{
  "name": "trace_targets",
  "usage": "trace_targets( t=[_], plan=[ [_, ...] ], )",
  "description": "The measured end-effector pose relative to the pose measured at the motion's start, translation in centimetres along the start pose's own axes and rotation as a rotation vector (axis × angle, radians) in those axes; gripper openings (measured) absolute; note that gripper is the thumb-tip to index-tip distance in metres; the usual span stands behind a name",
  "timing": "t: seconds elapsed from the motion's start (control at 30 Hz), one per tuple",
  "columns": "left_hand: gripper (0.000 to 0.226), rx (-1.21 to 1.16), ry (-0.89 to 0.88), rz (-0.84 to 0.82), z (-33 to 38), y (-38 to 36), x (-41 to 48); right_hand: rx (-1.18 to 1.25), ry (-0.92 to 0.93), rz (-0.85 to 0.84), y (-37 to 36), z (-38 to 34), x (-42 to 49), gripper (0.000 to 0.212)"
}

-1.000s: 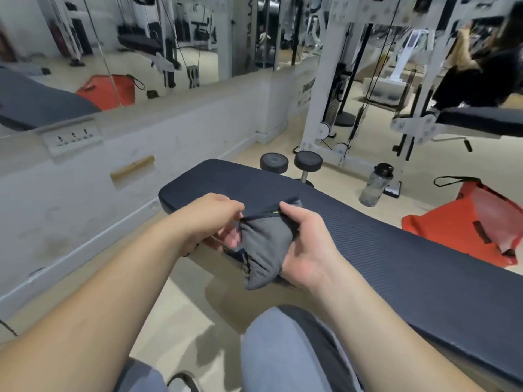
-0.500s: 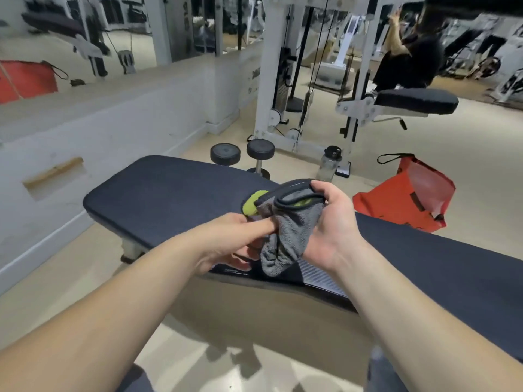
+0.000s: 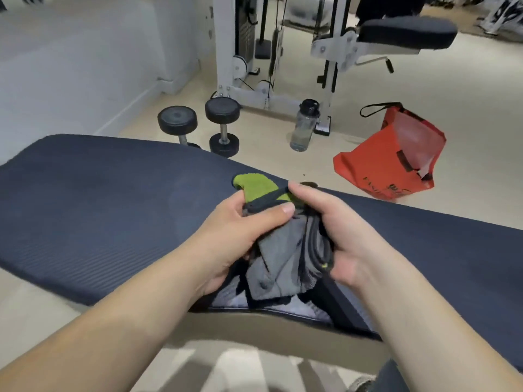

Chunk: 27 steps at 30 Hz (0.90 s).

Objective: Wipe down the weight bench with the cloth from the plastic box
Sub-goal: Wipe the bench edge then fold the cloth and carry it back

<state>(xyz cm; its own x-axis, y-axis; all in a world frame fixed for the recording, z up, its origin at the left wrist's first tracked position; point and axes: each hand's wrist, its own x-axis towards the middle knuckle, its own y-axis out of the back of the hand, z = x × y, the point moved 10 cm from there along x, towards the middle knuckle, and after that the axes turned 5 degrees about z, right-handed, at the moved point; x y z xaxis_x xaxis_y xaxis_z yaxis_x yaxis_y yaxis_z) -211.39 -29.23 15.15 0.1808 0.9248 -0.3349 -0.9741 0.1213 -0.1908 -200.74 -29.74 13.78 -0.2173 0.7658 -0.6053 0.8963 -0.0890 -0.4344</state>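
Left hand [image 3: 243,233]: you pinch the cloth [image 3: 285,264].
Right hand [image 3: 336,239]: you grip the cloth too.
Bench [image 3: 113,210]: spread the cloth flat, then rub toward 9 o'clock.

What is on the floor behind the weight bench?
Behind the weight bench: two dumbbells, a water bottle and a red bag. The bench hides the left dumbbell's lower end.

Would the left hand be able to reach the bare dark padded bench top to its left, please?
Probably yes: the left hand is above the dark padded bench top, and nothing lies on that stretch. It shares hold of the grey and green cloth with the right hand.
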Motion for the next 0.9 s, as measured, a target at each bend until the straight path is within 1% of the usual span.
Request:
trace_targets(
  t=[0.07,0.1,0.17,0.23,0.33,0.4,0.5,0.57,0.6,0.67,0.7,0.77,0.9],
  plan=[
    [0.028,-0.146,0.066,0.02,-0.6,-0.5,2.5,0.029,0.032,0.024,1.2,-1.9,1.5,0.036],
    [0.027,-0.221,0.116,0.027,-1.1,-0.8,3.7,0.039,0.049,0.036,1.8,-2.6,2.3,0.039],
    [0.033,-0.299,0.221,0.059,-2.3,-0.8,5.7,0.034,0.056,0.071,2.9,-3.3,3.8,0.042],
    [0.037,-0.283,0.276,0.084,-2.6,-0.8,7.0,0.028,0.052,0.086,3.7,-3.7,4.7,0.039],
    [0.035,-0.238,0.304,0.124,-1.5,-1.0,7.3,0.074,0.015,0.132,4.9,-4.0,4.6,0.036],
    [0.04,-0.198,0.352,0.153,-0.3,-1.9,6.4,0.152,-0.014,0.192,5.1,-4.5,3.2,0.038],
    [0.043,-0.117,0.401,0.244,2.6,-3.3,3.8,0.309,-0.123,0.252,4.5,-5.7,-0.6,0.043],
    [0.041,0.044,0.394,0.234,6.4,-4.8,1.6,0.343,-0.149,0.278,3.5,-8.8,-4.2,0.044],
    [0.034,0.107,0.36,0.247,9.1,-5.5,0.6,0.337,-0.144,0.282,3.1,-10.9,-6.3,0.043],
    [0.02,0.139,0.264,0.309,15.4,-6.6,-1.0,0.34,-0.12,0.255,1.1,-16.0,-10.4,0.038],
    [0.017,0.13,0.227,0.32,18.7,-7.4,-1.7,0.349,-0.105,0.238,0.0,-18.7,-12.6,0.037],
    [0.017,0.116,0.183,0.268,25.3,-10.2,-3.5,0.389,-0.092,0.223,-1.9,-23.3,-16.9,0.038],
    [0.022,0.067,0.137,0.087,37.4,-16.1,-8.0,0.462,-0.03,0.253,-4.2,-31.3,-25.1,0.046]
  ],
)
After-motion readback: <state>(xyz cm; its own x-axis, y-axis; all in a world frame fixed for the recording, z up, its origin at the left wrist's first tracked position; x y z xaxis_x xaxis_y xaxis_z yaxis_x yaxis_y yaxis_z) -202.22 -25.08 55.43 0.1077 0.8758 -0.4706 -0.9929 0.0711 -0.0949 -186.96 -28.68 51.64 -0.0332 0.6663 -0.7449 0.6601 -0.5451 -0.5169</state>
